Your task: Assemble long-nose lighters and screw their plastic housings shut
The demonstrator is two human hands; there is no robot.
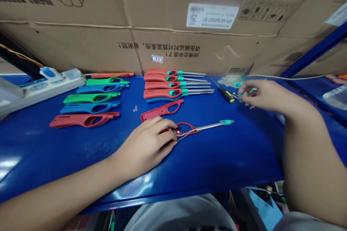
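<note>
My left hand (149,142) is closed over the handle end of an opened red gas lighter (187,129), holding it against the blue tabletop. Its silver tube carries a teal collar (226,122) and points right; a thin wire shows beside the trigger loop. Just beyond my left fingers lies a loose red handle half (162,110). Over at the right, my right hand (261,95) has its fingers pinched together above a pile of small parts (230,81), with a bit of teal showing between them. A screwdriver (226,94) with a black and yellow handle lies beside it.
Several assembled red lighters (162,85) lie stacked at the back middle. Red, green and blue handle shells (89,108) are lined up at the left, near a white power strip (43,90). Small screws (135,108) lie between. Cardboard boxes (162,14) wall the back.
</note>
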